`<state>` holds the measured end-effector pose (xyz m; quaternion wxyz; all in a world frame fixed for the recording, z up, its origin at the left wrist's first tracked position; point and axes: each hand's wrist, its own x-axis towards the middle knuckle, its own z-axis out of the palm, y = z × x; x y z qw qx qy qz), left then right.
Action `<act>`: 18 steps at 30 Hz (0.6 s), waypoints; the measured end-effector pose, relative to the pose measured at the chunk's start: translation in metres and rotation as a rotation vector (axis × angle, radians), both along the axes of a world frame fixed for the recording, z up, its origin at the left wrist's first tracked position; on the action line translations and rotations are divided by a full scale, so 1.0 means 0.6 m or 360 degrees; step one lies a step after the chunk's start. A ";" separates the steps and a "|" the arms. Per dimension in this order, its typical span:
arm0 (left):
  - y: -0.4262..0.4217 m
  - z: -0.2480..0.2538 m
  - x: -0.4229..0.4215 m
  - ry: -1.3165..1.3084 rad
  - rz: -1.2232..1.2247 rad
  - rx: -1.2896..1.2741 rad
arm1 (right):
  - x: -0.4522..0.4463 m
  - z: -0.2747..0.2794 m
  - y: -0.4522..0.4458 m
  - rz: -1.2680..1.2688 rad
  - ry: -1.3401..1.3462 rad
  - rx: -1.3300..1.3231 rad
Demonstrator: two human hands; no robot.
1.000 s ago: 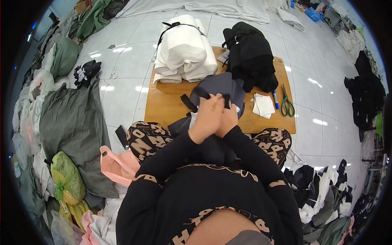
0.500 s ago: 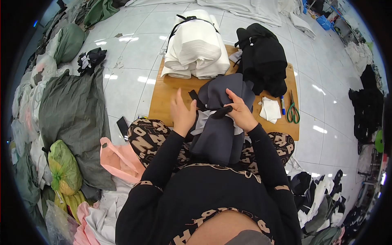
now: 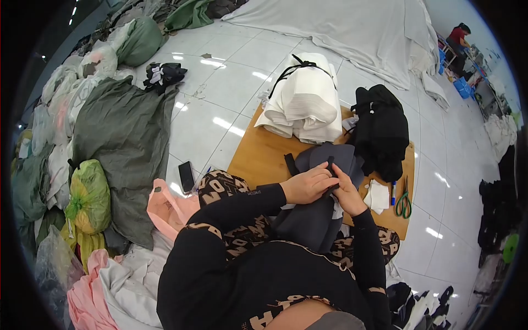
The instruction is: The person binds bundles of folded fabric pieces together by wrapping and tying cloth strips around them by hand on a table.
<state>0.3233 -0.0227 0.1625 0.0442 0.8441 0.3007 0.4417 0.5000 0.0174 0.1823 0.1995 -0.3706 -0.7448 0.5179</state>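
A dark grey fabric bundle [image 3: 305,223] lies across my lap and the near edge of the low wooden board. Over its middle my two hands meet, closed on a black fabric strip [image 3: 330,160]. The fingers of my left hand [image 3: 309,186] are bent and pinch the strip, whose short end sticks up. My right hand [image 3: 348,193] grips it from the other side, thumb and fingers close to the left fingertips. Part of the strip and the pale cloth beneath it are hidden by my hands.
On the wooden board [image 3: 247,159] stand a tied white fabric roll [image 3: 311,104] and a black fabric bundle [image 3: 382,132]. White cloth pieces [image 3: 377,197], a blue marker [image 3: 393,193] and green-handled scissors [image 3: 403,206] lie right. A phone [image 3: 186,176] lies left; a person [image 3: 457,41] is far off.
My left hand has come from the left, open, across to my right hand and closed on the black strip. The view has tilted and shifted, with things appearing lower and further right.
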 end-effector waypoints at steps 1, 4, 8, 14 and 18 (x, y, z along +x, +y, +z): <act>0.002 -0.001 0.000 -0.0007 0.0038 -0.0057 | -0.001 -0.004 0.002 -0.0047 0.0074 -0.0115; -0.002 -0.006 0.007 0.0053 0.0117 -0.0270 | -0.001 0.018 0.003 0.0119 -0.0232 0.0164; -0.024 -0.009 -0.013 -0.0193 0.0274 -0.0796 | 0.003 -0.019 0.009 -0.0046 0.0119 -0.0099; -0.050 -0.009 0.002 -0.0966 0.0155 -0.1135 | -0.002 0.008 -0.015 -0.0278 0.0594 -0.0821; -0.035 0.037 -0.010 -0.0007 0.0531 -0.0545 | -0.009 0.004 -0.011 -0.0247 0.0552 -0.0833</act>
